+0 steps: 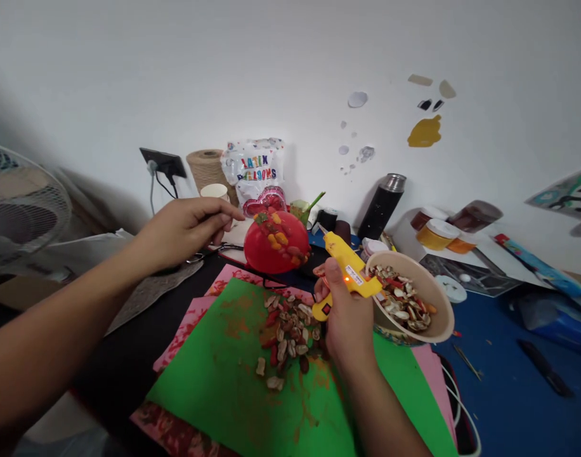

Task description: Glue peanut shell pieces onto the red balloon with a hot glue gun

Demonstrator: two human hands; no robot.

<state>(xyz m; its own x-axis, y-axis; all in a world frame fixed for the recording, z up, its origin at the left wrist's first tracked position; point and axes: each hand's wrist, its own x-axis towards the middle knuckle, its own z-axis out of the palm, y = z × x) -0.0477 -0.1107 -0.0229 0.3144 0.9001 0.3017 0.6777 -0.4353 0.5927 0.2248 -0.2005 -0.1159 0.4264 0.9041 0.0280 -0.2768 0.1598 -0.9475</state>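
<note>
My right hand (350, 317) is wrapped round the handle of a yellow glue gun (345, 257); its nozzle points up and left, and a small orange light glows on its side. My left hand (190, 228) has its index finger stretched toward a red balloon (259, 247), at or very near its upper left side; contact is hard to judge. No object shows in the left fingers. Orange, red and green painted shells (277, 238) cover part of the balloon. Below it, a heap of nut shells (290, 330) lies on a stained green sheet (214, 374).
A bowl of shells (443, 304) stands right of the glue gun. Behind are a balloon bag (259, 168), a twine spool (207, 165), a black flask (382, 206) and paint jars (437, 233). A fan (24, 197) is at left, and a white cable (466, 412) lies lower right.
</note>
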